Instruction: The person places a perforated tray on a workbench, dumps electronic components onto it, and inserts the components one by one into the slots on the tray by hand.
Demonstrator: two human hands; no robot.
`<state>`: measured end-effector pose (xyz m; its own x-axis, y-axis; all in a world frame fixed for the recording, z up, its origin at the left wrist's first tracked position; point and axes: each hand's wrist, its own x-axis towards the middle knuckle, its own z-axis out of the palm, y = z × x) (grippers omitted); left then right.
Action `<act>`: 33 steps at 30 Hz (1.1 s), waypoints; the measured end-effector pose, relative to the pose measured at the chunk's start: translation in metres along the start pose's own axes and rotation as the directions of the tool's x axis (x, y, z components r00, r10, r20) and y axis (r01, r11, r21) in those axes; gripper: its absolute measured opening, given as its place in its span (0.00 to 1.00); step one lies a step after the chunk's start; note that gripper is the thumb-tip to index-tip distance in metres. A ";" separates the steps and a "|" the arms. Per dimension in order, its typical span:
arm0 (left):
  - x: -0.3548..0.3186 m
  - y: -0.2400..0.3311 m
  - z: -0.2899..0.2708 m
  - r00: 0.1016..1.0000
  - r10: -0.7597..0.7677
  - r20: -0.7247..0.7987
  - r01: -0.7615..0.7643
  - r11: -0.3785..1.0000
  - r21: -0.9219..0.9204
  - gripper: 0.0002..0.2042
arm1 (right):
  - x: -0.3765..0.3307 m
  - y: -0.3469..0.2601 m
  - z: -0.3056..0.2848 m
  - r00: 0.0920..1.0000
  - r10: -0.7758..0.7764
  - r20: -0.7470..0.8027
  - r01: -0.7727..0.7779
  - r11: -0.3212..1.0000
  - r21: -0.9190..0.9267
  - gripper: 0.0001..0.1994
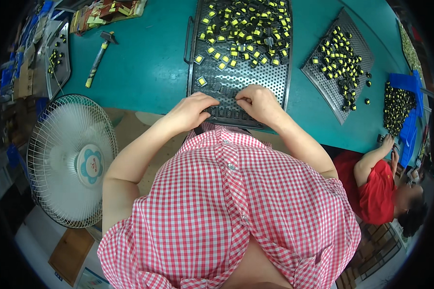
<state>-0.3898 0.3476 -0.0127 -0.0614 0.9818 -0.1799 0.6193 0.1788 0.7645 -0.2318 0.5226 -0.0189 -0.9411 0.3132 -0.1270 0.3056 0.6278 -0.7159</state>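
A perforated metal tray [243, 79] lies in front of me, its far part heaped with small black transformer-like components [246, 29] with yellow tops. Dark pieces stand in rows [226, 113] along its near end. Over the near left part of the tray is my left hand [196, 111], its thumb and bent forefinger apart and nothing visible between them. My right hand [258, 102] has thumb and fingers pinched together at the right end of a short row of black pieces [223, 90]. Whatever sits in that pinch is too small and hidden to make out. A single yellow-topped component [202, 81] lies by the left rim.
On the green table [144, 62] a hammer [99, 60] lies to the left. Another perforated tray [340, 67] of components sits at right. A standing fan [72, 161] is at my left. A co-worker in red [376, 188] handles components near blue bins [410, 125].
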 end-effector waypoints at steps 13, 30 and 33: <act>0.019 -0.008 -0.007 0.936 -0.013 -0.351 0.147 0.922 0.359 0.16 | 0.022 -0.001 0.010 0.995 -0.020 -0.102 0.010 0.995 -0.098 0.13; 0.045 -0.016 -0.017 0.954 -0.253 -0.163 0.273 0.955 0.115 0.10 | 0.046 0.000 0.018 0.992 0.017 0.125 -0.016 1.000 -0.006 0.15; 0.049 -0.016 -0.020 0.947 -0.291 -0.136 0.309 0.942 0.133 0.08 | 0.048 0.000 0.018 0.988 0.037 0.152 -0.041 0.999 0.025 0.15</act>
<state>-0.4180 0.3943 -0.0216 -0.3452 0.8863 -0.3087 0.6687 0.4631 0.5818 -0.2794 0.5247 -0.0377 -0.9403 0.2243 -0.2558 0.3401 0.5966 -0.7269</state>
